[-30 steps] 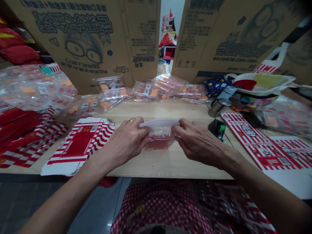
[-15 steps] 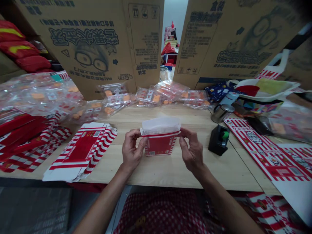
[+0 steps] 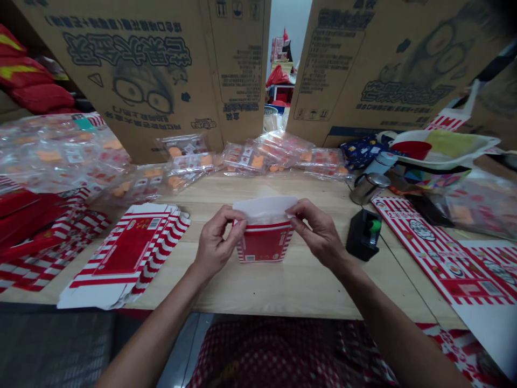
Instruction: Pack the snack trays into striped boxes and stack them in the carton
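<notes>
A red box [image 3: 264, 242] with striped edges stands upright on the wooden table in front of me, its white top flap [image 3: 264, 207] raised at the far side. At its upper left corner, my left hand [image 3: 218, 237] pinches the rim between thumb and fingers. My right hand [image 3: 317, 229] pinches the upper right corner beside the flap. What is inside the box cannot be made out. To the left lies a stack of flattened striped boxes [image 3: 125, 250]. A black tape dispenser [image 3: 362, 234] with a green core stands right of my right hand.
Clear packets with orange pieces [image 3: 242, 157] line the back, before tall cardboard cartons [image 3: 153, 75]. Red striped boxes [image 3: 48, 237] pile up at far left. A metal cup [image 3: 369, 188], a white basin [image 3: 480, 145] and printed striped sheets [image 3: 448, 250] occupy the right.
My right hand's fingers have moved inward and up onto the box's corner by the flap. My left hand keeps its pinch. The view has shifted slightly.
</notes>
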`<action>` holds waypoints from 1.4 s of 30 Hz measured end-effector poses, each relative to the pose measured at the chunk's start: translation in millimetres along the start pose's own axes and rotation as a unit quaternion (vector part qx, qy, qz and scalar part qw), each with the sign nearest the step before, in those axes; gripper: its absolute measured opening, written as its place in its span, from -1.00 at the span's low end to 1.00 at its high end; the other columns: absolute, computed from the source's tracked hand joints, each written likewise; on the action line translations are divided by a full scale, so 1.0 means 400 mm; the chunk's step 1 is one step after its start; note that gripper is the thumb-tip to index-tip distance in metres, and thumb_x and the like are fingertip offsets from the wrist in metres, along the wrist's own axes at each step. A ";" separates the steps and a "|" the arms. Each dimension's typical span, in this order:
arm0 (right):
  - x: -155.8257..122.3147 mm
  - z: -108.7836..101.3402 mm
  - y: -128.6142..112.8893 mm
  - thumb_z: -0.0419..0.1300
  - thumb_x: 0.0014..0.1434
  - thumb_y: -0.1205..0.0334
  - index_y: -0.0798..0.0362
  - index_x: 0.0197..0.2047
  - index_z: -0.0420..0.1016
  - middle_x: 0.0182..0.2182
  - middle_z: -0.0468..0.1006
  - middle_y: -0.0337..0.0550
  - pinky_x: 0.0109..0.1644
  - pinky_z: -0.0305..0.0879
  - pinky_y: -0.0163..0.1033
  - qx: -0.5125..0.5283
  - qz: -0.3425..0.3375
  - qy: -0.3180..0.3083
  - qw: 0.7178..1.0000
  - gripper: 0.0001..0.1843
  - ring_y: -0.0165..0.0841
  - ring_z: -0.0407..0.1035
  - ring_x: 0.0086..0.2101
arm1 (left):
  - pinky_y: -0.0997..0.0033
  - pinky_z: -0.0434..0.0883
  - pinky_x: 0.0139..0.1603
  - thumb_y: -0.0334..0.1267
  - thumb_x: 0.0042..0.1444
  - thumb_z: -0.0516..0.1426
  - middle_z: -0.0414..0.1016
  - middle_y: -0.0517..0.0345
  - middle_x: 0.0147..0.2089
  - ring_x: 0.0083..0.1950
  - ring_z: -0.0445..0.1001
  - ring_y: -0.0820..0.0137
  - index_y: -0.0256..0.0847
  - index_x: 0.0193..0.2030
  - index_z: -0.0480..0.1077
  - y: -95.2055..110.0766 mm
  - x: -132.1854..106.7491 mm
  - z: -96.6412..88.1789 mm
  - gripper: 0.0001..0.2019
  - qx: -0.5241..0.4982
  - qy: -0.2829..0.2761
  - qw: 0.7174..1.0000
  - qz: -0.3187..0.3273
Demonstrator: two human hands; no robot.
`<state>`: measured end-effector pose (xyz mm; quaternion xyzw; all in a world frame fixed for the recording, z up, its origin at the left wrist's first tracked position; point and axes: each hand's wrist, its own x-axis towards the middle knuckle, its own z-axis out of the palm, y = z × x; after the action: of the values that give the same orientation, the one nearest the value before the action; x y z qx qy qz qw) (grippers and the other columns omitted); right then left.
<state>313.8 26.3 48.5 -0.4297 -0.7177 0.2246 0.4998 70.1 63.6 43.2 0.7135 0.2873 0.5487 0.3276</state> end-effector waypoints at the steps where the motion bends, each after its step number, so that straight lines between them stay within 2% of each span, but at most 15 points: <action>1: 0.003 -0.001 0.002 0.10 0.35 0.27 -0.11 0.09 0.32 -0.22 0.41 -0.23 -0.12 0.37 -0.18 0.057 0.028 -0.003 0.998 -0.74 -0.34 0.37 -0.25 | 0.42 0.38 -0.21 -0.25 0.22 0.23 0.44 0.17 -0.23 -0.25 0.42 0.40 -0.09 -0.04 0.41 0.001 0.003 0.003 -0.81 -0.055 0.005 0.998 -0.035; 3: 0.007 -0.004 0.007 0.16 0.32 0.23 -0.19 0.32 0.14 -0.20 0.43 -0.26 -0.14 0.40 -0.20 0.150 0.070 -0.014 0.986 -0.45 -0.35 0.38 -0.26 | 0.44 0.40 -0.22 -0.18 0.21 0.25 0.46 0.17 -0.19 -0.23 0.45 0.39 -0.04 0.18 0.31 -0.001 0.004 0.005 -0.59 -0.140 -0.013 0.985 -0.104; 4: 0.008 -0.006 0.009 0.19 0.30 0.20 -0.17 0.34 0.15 -0.18 0.44 -0.24 -0.14 0.41 -0.21 0.176 0.084 -0.024 0.981 -0.42 -0.35 0.38 -0.24 | 0.41 0.42 -0.20 -0.14 0.21 0.24 0.48 0.14 -0.16 -0.18 0.48 0.35 -0.05 0.22 0.31 -0.005 0.004 0.004 -0.55 -0.163 -0.040 0.977 -0.135; 7: 0.009 -0.011 0.014 0.25 0.28 0.14 -0.03 0.03 0.51 -0.18 0.46 -0.19 -0.21 0.41 -0.26 0.193 0.094 -0.039 0.976 -0.74 -0.36 0.38 -0.25 | 0.30 0.46 -0.07 -0.05 0.26 0.18 0.56 0.00 -0.06 -0.02 0.53 0.21 -0.17 0.12 0.46 -0.017 0.005 -0.006 -0.63 -0.177 -0.116 0.960 -0.184; 9: 0.007 -0.013 0.018 0.26 0.28 0.12 0.00 -0.11 0.56 -0.18 0.50 -0.17 -0.27 0.41 -0.28 0.179 0.071 -0.036 0.981 -0.82 -0.37 0.39 -0.29 | 0.25 0.47 0.00 -0.04 0.25 0.19 0.59 -0.03 -0.01 0.04 0.54 0.17 -0.16 0.05 0.53 -0.025 0.008 -0.011 -0.67 -0.175 -0.119 0.962 -0.176; 12: 0.004 -0.016 0.025 0.16 0.37 0.18 -0.07 0.08 0.55 -0.14 0.57 -0.15 -0.25 0.45 -0.25 0.103 0.011 -0.045 0.994 -0.74 -0.37 0.45 -0.30 | 0.20 0.47 0.07 -0.04 0.23 0.23 0.61 -0.05 0.05 0.10 0.55 0.15 -0.11 -0.02 0.58 -0.034 0.011 -0.011 -0.72 -0.170 -0.102 0.970 -0.139; 15: 0.003 -0.031 0.033 0.05 0.41 0.31 -0.16 0.26 0.45 -0.03 0.59 -0.11 -0.06 0.48 -0.16 0.011 -0.094 -0.077 0.992 -0.58 -0.31 0.51 -0.11 | 0.13 0.45 0.12 -0.08 0.26 0.20 0.60 -0.09 0.09 0.17 0.52 0.13 -0.10 -0.06 0.59 -0.038 0.006 -0.007 -0.77 -0.180 -0.100 0.972 -0.109; 18: 0.003 -0.058 0.031 0.02 0.39 0.39 -0.17 0.33 0.37 0.13 0.50 -0.03 0.09 0.44 -0.08 -0.062 -0.173 -0.129 0.975 -0.48 -0.26 0.44 0.09 | 0.11 0.45 0.10 -0.04 0.19 0.26 0.57 -0.11 0.14 0.19 0.50 0.09 -0.12 -0.11 0.55 -0.033 -0.003 0.002 -0.76 -0.209 -0.110 0.968 -0.082; 22: 0.001 -0.085 -0.001 0.06 0.39 0.27 -0.02 0.37 0.28 0.27 0.33 0.13 0.21 0.36 0.04 -0.124 -0.161 -0.195 0.959 -0.50 -0.14 0.30 0.24 | 0.21 0.48 -0.01 -0.07 0.06 0.36 0.61 -0.07 0.03 0.05 0.57 0.15 -0.17 -0.24 0.45 -0.012 -0.007 0.024 -0.72 -0.168 -0.066 0.979 -0.095; 25: 0.003 -0.078 -0.031 -0.01 0.44 0.25 -0.01 0.26 0.34 0.12 0.45 0.06 0.13 0.40 -0.04 -0.108 -0.111 -0.192 0.969 -0.63 -0.22 0.40 0.09 | 0.38 0.47 -0.15 -0.16 0.05 0.37 0.61 0.06 -0.12 -0.15 0.56 0.30 -0.16 -0.17 0.45 0.004 -0.006 0.034 -0.73 -0.062 -0.016 0.992 -0.113; 29: 0.014 -0.050 -0.044 -0.05 0.46 0.26 0.04 0.24 0.30 0.01 0.50 0.04 0.06 0.39 -0.09 -0.124 -0.080 -0.189 0.971 -0.65 -0.23 0.42 -0.01 | 0.52 0.39 -0.34 -0.12 0.07 0.36 0.56 0.17 -0.26 -0.35 0.47 0.44 -0.19 -0.14 0.50 0.011 -0.011 0.033 -0.72 0.012 -0.011 0.994 -0.107; 31: 0.020 -0.042 -0.042 -0.07 0.46 0.29 0.09 0.17 0.36 -0.06 0.52 0.04 0.00 0.39 -0.10 -0.133 -0.099 -0.184 0.969 -0.69 -0.22 0.44 -0.07 | 0.52 0.40 -0.33 -0.10 0.10 0.33 0.57 0.17 -0.27 -0.34 0.49 0.43 -0.20 -0.15 0.51 0.009 -0.017 0.034 -0.74 0.025 -0.007 0.995 -0.093; 35: 0.029 -0.047 -0.046 -0.06 0.46 0.31 0.08 0.09 0.40 -0.11 0.57 0.00 -0.06 0.38 -0.18 -0.127 -0.130 -0.161 0.970 -0.73 -0.25 0.47 -0.13 | 0.51 0.43 -0.27 -0.09 0.20 0.26 0.58 0.15 -0.24 -0.28 0.53 0.42 -0.20 -0.12 0.50 0.001 -0.034 0.050 -0.76 0.034 0.052 0.997 -0.050; 39: 0.021 -0.058 -0.060 -0.04 0.46 0.31 0.04 0.07 0.37 -0.17 0.58 -0.08 -0.14 0.36 -0.24 -0.144 -0.106 -0.188 0.966 -0.77 -0.32 0.47 -0.23 | 0.49 0.44 -0.23 -0.10 0.25 0.22 0.59 0.16 -0.26 -0.28 0.53 0.43 -0.19 -0.14 0.50 0.000 -0.044 0.067 -0.79 0.037 0.105 0.994 -0.017; 42: 0.002 -0.058 -0.064 -0.04 0.45 0.32 0.03 0.04 0.34 -0.19 0.55 -0.10 -0.19 0.36 -0.27 -0.139 -0.091 -0.161 0.973 -0.81 -0.36 0.44 -0.28 | 0.47 0.45 -0.17 -0.19 0.29 0.20 0.61 0.13 -0.21 -0.21 0.55 0.42 -0.17 -0.14 0.53 0.010 -0.038 0.061 -0.87 0.009 0.053 0.999 -0.005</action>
<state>324.7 11.0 77.3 -0.3859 -0.8491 0.1427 0.3312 90.6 45.9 32.8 0.6852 0.3128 0.5813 0.3078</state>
